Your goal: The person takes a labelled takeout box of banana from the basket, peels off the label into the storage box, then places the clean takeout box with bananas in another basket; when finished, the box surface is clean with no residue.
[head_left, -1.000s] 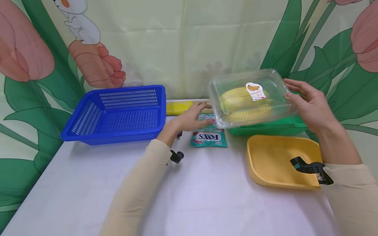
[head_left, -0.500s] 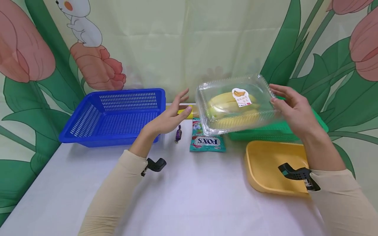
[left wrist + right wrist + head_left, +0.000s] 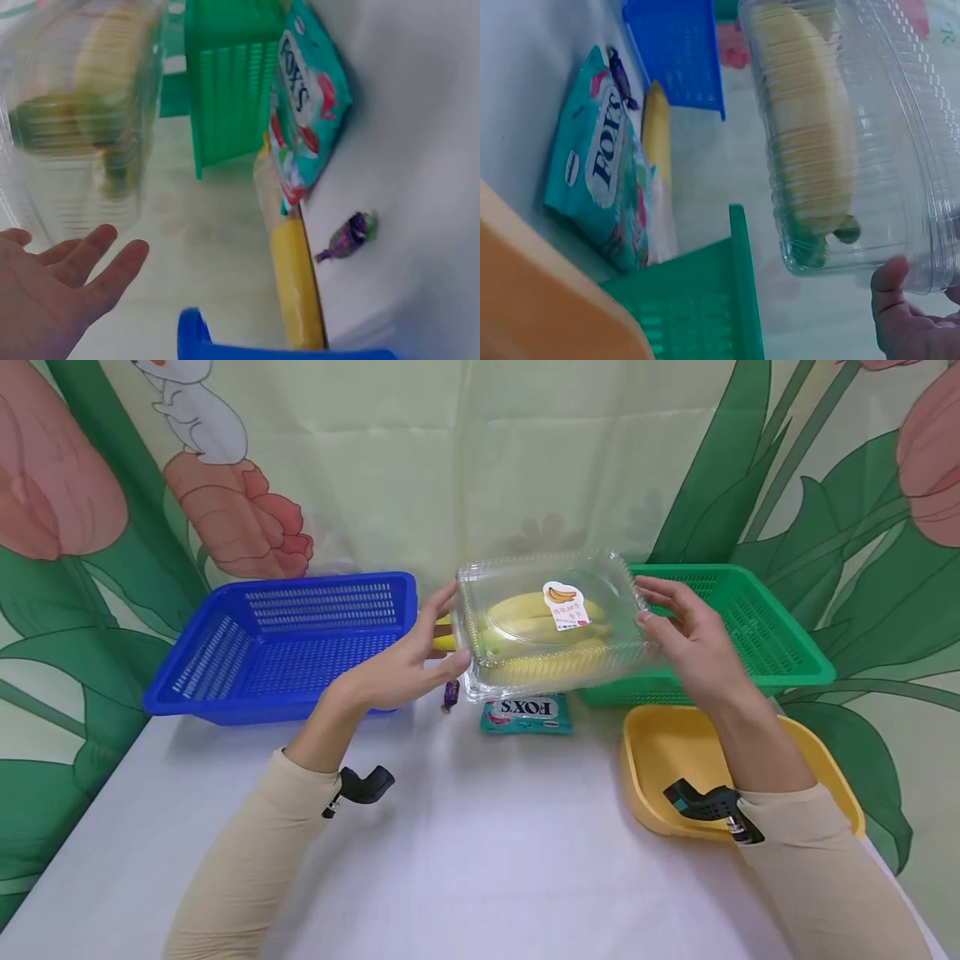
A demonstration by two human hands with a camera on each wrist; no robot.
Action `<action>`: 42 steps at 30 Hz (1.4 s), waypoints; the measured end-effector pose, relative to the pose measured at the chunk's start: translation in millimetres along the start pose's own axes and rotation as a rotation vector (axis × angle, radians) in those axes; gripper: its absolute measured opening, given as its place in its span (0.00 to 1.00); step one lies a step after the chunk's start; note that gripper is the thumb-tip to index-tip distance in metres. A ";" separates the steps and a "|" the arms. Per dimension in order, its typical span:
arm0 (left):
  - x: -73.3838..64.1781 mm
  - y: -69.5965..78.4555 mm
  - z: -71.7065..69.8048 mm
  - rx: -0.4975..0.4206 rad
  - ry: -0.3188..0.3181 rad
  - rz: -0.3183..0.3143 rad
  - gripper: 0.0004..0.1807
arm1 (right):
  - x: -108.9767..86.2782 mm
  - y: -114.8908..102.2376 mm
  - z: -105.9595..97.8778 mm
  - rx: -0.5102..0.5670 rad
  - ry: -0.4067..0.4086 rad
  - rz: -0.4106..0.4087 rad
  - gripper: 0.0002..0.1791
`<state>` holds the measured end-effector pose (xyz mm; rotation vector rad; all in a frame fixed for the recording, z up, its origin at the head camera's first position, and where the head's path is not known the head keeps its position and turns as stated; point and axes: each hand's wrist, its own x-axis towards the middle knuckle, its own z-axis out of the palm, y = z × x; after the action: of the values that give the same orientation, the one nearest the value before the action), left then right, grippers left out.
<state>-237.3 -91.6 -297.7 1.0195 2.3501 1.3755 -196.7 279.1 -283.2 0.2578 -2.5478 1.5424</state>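
Observation:
A clear plastic clamshell box (image 3: 603, 578) with several bananas (image 3: 517, 610) inside and a banana label on its lid hangs above the table in the head view. My right hand (image 3: 701, 647) grips its right end between thumb and fingers. At the opposite end my left hand (image 3: 393, 672) spreads its fairly straight fingers and thumb, right at the box's edge. In the left wrist view these fingers (image 3: 124, 266) lie close by the box's end. The right wrist view shows the right thumb (image 3: 889, 289) pressed to the rim.
A blue basket (image 3: 281, 706) stands left, a green basket (image 3: 802, 677) back right, a yellow bin (image 3: 637, 785) before it. Under the box lie a teal FOX'S candy bag (image 3: 525, 718), a purple wrapped candy (image 3: 450, 695) and a long yellow package (image 3: 296, 281).
The box has moved left, away from over the green basket, carried by the right hand. The left hand drew back leftward from the candy bag, then came up to the box's left end.

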 end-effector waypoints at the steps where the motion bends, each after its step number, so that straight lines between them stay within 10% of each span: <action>1: -1.6 -1.7 -0.2 -0.002 0.007 0.014 0.54 | -1.4 -0.7 2.1 -0.001 -0.009 0.004 0.28; 13: -38.0 -20.7 -12.1 -0.021 0.162 0.079 0.54 | -12.9 -21.1 29.0 0.002 -0.162 -0.108 0.33; 42: -108.2 -42.8 -3.3 0.009 0.108 0.096 0.57 | -57.8 2.5 59.2 0.065 -0.441 -0.148 0.57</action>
<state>-179.2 -179.8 -346.8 1.1000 2.4141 1.4914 -143.4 231.6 -325.1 0.8620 -2.7112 1.6635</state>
